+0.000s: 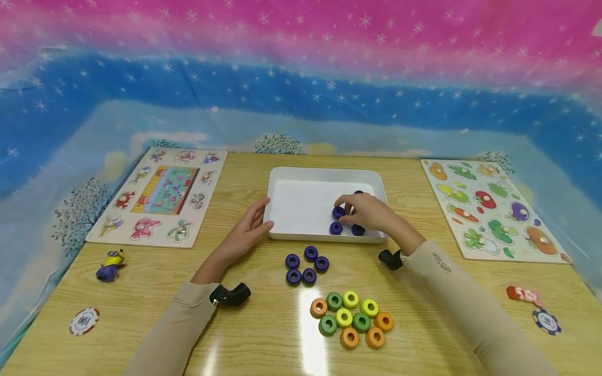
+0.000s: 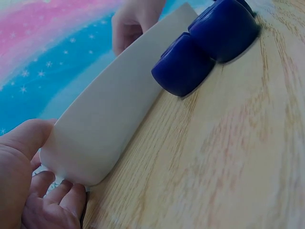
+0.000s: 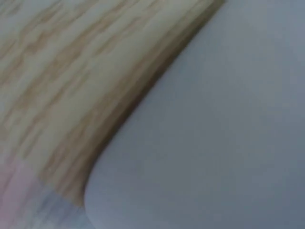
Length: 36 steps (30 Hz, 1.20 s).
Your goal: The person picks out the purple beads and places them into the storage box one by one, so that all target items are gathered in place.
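Note:
A white tray (image 1: 301, 203) stands at the back middle of the table, with several purple rings such as one ring (image 1: 336, 228) in its right half. My left hand (image 1: 246, 224) grips the tray's left end. In the left wrist view the thumb lies at the rim and the fingers curl at the lower corner of the tray (image 2: 109, 109). Inside the tray my right hand (image 1: 369, 211) pinches a purple ring (image 1: 338, 213) between fingers and thumb. It partly covers other rings there. The right wrist view holds only the tray wall (image 3: 205, 133) and table.
Several purple rings (image 1: 309, 277) lie before the tray. Closer in is a cluster of green, yellow and orange rings (image 1: 344, 317). Picture puzzle boards stand left (image 1: 108, 209) and right (image 1: 470, 240). Small figures (image 1: 110, 267) and chips (image 1: 84, 321) lie at the sides.

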Motion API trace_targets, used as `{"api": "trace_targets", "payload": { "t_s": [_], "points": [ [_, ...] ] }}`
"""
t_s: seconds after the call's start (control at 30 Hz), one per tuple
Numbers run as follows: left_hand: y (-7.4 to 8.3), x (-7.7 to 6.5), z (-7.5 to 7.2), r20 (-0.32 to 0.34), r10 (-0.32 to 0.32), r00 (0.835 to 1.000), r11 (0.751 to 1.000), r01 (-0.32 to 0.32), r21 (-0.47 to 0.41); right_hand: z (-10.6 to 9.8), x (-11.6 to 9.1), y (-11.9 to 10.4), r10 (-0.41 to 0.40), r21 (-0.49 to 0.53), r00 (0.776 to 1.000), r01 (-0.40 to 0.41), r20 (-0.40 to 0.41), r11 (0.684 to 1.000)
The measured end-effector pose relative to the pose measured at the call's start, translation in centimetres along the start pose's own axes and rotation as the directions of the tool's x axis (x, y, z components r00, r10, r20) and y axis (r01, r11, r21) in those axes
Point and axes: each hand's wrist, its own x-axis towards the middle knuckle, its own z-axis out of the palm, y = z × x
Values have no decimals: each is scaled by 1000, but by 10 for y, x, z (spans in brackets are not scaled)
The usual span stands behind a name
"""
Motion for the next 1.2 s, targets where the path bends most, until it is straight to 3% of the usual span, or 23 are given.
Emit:
{"api": "trace_targets", "payload": {
  "t_s": [0.13,0.37,0.57,0.77,0.93,1.2],
  "points": [
    [0,1,1,2,-4,1000,1000,4,2,0,-1,1,-1,11,1000,0,28,1000],
    [0,-1,0,-6,-8,1000,1000,8,15,-9,-13,-4,-28,-1,999,28,-35,1000],
    [-1,-1,-1,-5,-5,1000,1000,5,9,-12,-37,-19,-181,29,983,182,-14,983],
    [-1,-2,-2,-6,-11,1000,1000,11,11,3,-48,-35,-312,76,946,306,88,949],
    [0,-2,-1,-4,-3,1000,1000,3,15,20,-44,-45,-326,33,933,325,153,945],
    [2,-1,2,-6,0,1000,1000,0,18,33,-37,-51,-346,29,923,346,167,938]
  ]
}}
